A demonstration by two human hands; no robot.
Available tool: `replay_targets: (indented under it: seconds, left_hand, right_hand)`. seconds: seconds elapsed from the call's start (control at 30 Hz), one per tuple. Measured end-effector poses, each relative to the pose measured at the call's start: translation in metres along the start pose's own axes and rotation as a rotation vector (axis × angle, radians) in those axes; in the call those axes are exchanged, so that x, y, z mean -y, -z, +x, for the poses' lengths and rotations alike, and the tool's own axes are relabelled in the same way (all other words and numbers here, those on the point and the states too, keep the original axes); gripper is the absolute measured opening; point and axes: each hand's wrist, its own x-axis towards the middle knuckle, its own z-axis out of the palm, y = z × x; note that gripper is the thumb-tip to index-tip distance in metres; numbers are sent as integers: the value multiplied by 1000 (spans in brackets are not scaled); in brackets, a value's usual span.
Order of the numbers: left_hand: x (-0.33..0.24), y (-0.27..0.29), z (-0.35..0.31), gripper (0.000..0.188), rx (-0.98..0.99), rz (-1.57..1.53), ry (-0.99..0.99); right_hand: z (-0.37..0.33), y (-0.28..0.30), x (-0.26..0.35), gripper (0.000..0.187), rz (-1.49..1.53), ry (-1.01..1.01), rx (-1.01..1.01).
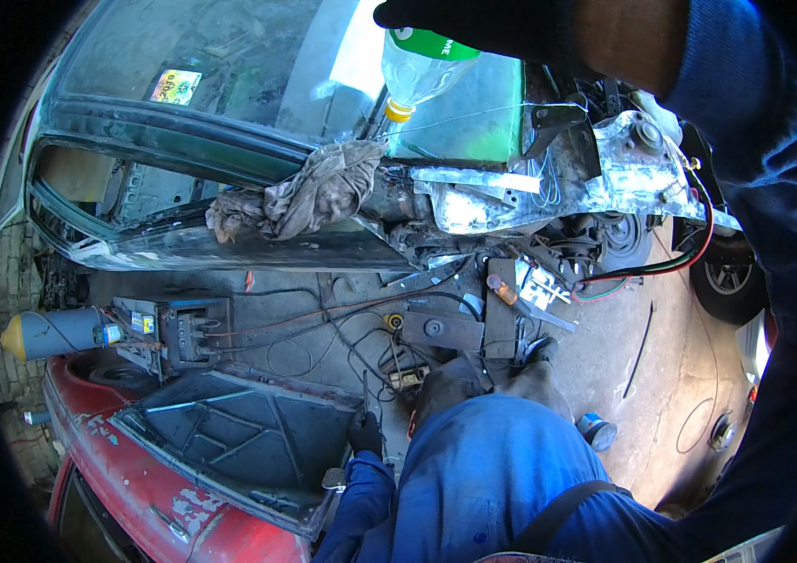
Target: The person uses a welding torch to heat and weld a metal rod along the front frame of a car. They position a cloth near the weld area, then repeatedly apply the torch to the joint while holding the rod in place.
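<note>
My right hand, in a black glove, is raised at the top and closed round a clear plastic bottle with a green label. The bottle tilts with its yellow cap downward, over the car's body. Below it a crumpled grey rag hangs over the body's edge. Low beside my body, my left hand, also black-gloved, looks closed on a thin dark rod that points up from it. Part of that grip is too small to make out.
A stripped car body with bare metal spans the top. Left stand a welding machine with a gas cylinder, and a red car bearing a dark panel. Cables, an orange-handled tool and a blue can lie around.
</note>
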Motion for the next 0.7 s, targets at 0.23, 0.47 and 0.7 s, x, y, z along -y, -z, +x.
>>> replay_targets:
  seconds: [0.23,0.47,0.7]
  left_hand:
    - [-19,-2,-12,21,-92,0,57]
    - [-45,-1,-27,22,-94,-62,111]
    - [-29,1,-18,21,-37,-57,120]
  right_hand:
    - [5,2,2,53,1,-1,-9]
    - [-28,32,-3,53,-33,-7,-29]
    - [-93,80,1,52,-72,-47,-35]
